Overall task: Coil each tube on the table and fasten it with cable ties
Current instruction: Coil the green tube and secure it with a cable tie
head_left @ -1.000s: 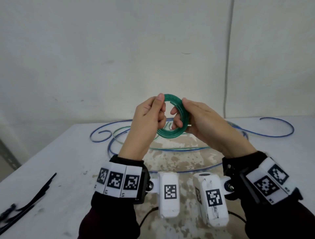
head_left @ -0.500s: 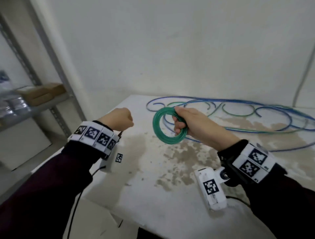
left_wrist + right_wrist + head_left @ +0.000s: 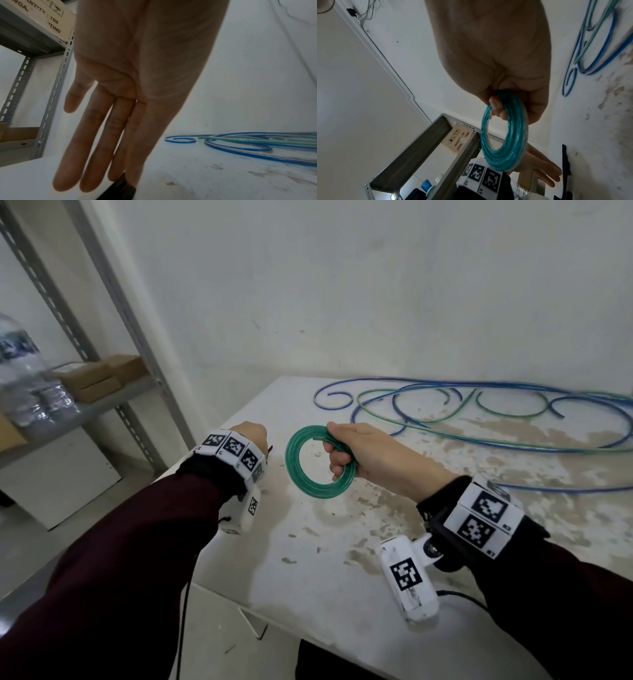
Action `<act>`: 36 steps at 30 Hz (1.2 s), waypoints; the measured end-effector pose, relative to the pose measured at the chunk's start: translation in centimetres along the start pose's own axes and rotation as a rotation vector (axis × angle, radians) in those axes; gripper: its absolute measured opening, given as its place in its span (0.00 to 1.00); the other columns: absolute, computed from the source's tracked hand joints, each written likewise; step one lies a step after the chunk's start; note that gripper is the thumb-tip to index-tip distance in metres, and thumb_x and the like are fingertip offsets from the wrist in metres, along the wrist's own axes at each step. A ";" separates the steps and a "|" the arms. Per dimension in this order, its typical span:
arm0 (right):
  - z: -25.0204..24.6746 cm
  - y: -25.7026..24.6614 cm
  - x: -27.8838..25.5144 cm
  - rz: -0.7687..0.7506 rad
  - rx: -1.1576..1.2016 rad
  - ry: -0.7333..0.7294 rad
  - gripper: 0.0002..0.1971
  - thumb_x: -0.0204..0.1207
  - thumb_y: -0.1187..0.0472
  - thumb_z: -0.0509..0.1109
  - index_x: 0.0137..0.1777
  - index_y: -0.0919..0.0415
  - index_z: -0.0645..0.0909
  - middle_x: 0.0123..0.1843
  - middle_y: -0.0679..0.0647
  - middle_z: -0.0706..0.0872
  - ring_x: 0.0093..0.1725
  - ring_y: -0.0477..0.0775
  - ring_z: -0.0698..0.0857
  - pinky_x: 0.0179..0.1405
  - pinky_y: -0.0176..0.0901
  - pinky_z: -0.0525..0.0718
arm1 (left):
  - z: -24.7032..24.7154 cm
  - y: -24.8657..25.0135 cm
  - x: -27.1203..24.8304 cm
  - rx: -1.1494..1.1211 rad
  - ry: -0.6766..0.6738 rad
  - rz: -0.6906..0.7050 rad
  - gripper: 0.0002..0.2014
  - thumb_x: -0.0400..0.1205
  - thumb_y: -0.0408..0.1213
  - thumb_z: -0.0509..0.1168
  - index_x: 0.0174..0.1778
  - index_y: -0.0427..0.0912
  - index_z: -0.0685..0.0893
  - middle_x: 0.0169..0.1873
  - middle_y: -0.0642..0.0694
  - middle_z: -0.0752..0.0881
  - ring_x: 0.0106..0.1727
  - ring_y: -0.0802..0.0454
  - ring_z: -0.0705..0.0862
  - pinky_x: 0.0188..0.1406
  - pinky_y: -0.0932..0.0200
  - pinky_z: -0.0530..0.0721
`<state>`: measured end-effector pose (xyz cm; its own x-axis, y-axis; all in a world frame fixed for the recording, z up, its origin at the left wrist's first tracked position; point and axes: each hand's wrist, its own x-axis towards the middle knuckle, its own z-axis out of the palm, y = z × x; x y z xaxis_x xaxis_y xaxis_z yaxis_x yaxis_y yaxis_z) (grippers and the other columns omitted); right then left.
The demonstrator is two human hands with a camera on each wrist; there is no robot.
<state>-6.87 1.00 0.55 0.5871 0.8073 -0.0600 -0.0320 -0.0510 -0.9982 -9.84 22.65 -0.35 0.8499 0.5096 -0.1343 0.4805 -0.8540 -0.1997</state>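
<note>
The white table [image 3: 342,577] in front of me is stained and patchy, and it stands against a pale wall [image 3: 376,285]. To my left is a grey metal shelf [image 3: 102,402] with cardboard boxes [image 3: 102,374] and water bottles [image 3: 27,392] on it.

Loose blue and green tubes [image 3: 513,419] sprawl in long loops across the far side of the table, near the wall.

My right hand [image 3: 363,450] is raised above the table, with its fingers curled through the middle of a green coil [image 3: 308,474] of tube and the thumb lying over the top. The coil is wound in several tight turns and hangs upright off my fingers, clear of the tabletop.

My left hand [image 3: 250,436] is down at the left edge of the table. Its fingers [image 3: 96,135] are stretched out straight and close together, pointing down at the surface, holding nothing. Their tips are just at a black cable tie [image 3: 565,159] that lies flat on the table; I cannot tell whether they touch it.
</note>
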 end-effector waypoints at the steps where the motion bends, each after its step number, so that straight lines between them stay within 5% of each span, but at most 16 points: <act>1: 0.0 0.1 0.1 0.003 0.002 0.000 0.19 0.88 0.53 0.51 0.38 0.60 0.73 0.22 0.46 0.68 0.25 0.49 0.73 0.38 0.43 0.77 | 0.1 0.1 0.0 0.004 0.021 -0.001 0.12 0.78 0.31 0.66 0.30 0.37 0.72 0.27 0.46 0.74 0.32 0.45 0.76 0.21 0.63 0.67; 4: 0.0 0.4 0.2 0.011 0.000 -0.005 0.19 0.88 0.53 0.51 0.38 0.60 0.73 0.22 0.46 0.68 0.26 0.49 0.73 0.38 0.43 0.77 | 0.6 0.2 -0.1 0.018 0.097 -0.014 0.08 0.80 0.33 0.63 0.36 0.37 0.74 0.30 0.45 0.74 0.35 0.44 0.77 0.27 0.61 0.69; 8: 0.0 0.6 0.3 0.019 0.012 -0.006 0.19 0.88 0.53 0.52 0.38 0.60 0.73 0.21 0.46 0.68 0.25 0.48 0.73 0.37 0.42 0.78 | 1.4 -0.3 0.9 -0.040 0.081 -0.064 0.13 0.76 0.27 0.64 0.28 0.39 0.69 0.30 0.44 0.76 0.35 0.44 0.78 0.34 0.59 0.73; 20: -0.3 0.7 0.2 0.030 -0.005 -0.015 0.19 0.88 0.53 0.52 0.39 0.61 0.73 0.22 0.47 0.67 0.26 0.48 0.73 0.36 0.41 0.77 | 2.5 -1.1 2.7 -0.112 0.069 -0.076 0.17 0.78 0.29 0.67 0.27 0.40 0.68 0.29 0.45 0.75 0.38 0.44 0.77 0.22 0.61 0.68; 24: -0.4 0.9 0.1 0.036 -0.016 -0.026 0.19 0.88 0.53 0.52 0.39 0.61 0.74 0.23 0.47 0.68 0.27 0.49 0.72 0.38 0.43 0.75 | 2.4 -1.7 3.1 -0.142 0.088 -0.087 0.15 0.76 0.31 0.70 0.27 0.42 0.72 0.29 0.47 0.78 0.36 0.45 0.80 0.35 0.58 0.76; 33: -0.5 0.5 -0.1 0.031 -0.056 -0.043 0.19 0.88 0.53 0.52 0.38 0.61 0.74 0.22 0.46 0.68 0.27 0.49 0.73 0.36 0.39 0.75 | 2.2 -1.3 2.0 -0.179 0.065 -0.080 0.10 0.75 0.29 0.68 0.28 0.40 0.77 0.27 0.47 0.80 0.37 0.45 0.83 0.33 0.60 0.76; 36: -0.7 0.3 -0.2 0.029 -0.052 -0.044 0.19 0.88 0.53 0.52 0.38 0.60 0.74 0.22 0.46 0.68 0.26 0.48 0.74 0.34 0.37 0.75 | 1.4 -1.1 1.4 -0.205 0.064 -0.112 0.01 0.75 0.29 0.69 0.39 0.38 0.85 0.38 0.43 0.86 0.43 0.42 0.84 0.49 0.53 0.82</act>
<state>-6.47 0.42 0.24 0.5504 0.8301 -0.0899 -0.0057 -0.1039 -0.9946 -9.46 24.50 -1.71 0.7979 0.5999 -0.0594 0.6005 -0.7996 -0.0080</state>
